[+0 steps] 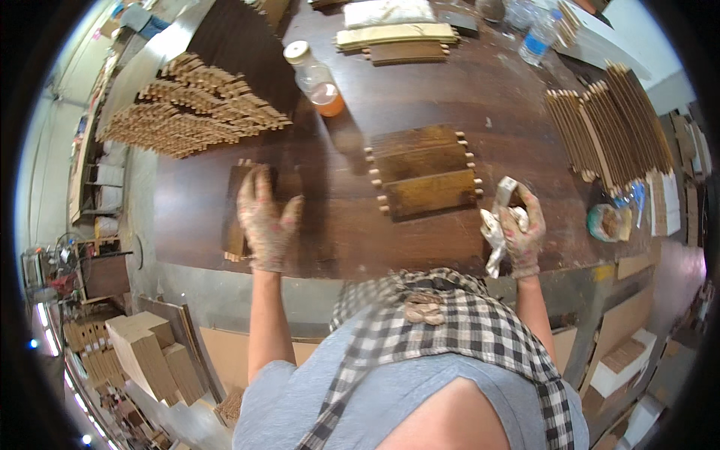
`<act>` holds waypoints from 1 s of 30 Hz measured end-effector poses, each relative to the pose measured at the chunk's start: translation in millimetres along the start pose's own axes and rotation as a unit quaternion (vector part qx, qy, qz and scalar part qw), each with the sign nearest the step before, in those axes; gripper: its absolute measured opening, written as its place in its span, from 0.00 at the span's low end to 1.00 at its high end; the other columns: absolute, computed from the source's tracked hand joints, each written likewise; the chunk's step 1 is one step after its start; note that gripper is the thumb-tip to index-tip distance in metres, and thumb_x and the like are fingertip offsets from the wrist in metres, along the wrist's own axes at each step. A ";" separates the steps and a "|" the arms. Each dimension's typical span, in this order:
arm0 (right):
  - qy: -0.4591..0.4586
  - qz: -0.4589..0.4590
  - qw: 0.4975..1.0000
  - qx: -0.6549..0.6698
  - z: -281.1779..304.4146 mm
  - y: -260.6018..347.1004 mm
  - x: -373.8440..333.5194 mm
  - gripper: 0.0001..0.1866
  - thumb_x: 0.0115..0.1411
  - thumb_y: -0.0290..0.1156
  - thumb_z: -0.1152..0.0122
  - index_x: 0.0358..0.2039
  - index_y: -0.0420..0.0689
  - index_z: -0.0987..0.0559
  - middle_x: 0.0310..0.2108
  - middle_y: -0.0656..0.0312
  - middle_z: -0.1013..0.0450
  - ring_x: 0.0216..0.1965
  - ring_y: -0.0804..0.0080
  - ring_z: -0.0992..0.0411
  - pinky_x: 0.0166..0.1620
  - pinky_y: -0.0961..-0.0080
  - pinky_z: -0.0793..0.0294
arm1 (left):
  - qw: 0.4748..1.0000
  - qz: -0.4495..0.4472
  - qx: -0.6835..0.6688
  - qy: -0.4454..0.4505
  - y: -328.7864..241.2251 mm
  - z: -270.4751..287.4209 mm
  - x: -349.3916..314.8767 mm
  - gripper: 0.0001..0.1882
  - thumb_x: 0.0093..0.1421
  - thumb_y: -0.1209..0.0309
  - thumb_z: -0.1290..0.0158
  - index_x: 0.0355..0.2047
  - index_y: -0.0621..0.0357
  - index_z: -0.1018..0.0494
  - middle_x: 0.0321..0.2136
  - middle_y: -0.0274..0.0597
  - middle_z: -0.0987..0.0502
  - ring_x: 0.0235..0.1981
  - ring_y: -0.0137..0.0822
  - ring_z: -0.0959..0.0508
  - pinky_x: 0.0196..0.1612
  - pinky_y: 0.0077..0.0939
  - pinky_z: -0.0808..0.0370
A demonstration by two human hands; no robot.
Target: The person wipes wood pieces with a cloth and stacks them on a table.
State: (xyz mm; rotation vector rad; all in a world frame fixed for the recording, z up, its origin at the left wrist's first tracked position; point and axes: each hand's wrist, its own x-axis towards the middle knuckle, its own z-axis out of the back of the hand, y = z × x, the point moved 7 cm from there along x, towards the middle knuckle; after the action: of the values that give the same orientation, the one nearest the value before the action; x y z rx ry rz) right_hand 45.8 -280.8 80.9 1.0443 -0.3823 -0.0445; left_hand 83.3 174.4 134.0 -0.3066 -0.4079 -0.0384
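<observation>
Left hand (265,223), nine o'clock: thumb spread from fingers; best press the slats (234,199) evenly. Right hand (524,234), three o'clock, pinches a rag (492,232).

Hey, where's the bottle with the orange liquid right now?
In the head view, the bottle is on the table, left of centre, beyond the left hand and just right of the big stack of wooden slats.

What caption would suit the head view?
Gloved left hand over pegged wooden slats, right hand holding white cloth, at a brown table.
</observation>
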 end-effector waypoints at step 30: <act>0.244 -0.003 0.927 -0.285 40.9 -0.2 -19.4 0.23 0.52 0.37 0.33 0.50 0.51 0.20 0.42 0.56 0.24 0.41 0.53 0.22 0.45 0.61 0.21 | 0.905 -0.308 -0.241 0.165 -205.0 -115.2 -121.9 0.23 0.52 0.78 0.40 0.50 0.51 0.21 0.48 0.41 0.23 0.50 0.47 0.25 0.53 0.44 0.27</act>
State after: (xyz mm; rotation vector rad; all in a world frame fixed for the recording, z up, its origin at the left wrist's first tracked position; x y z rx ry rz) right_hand 14.3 -310.9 93.2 0.4501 0.0941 0.0963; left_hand -4.4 -58.7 43.7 -0.6392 -0.1360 -0.8137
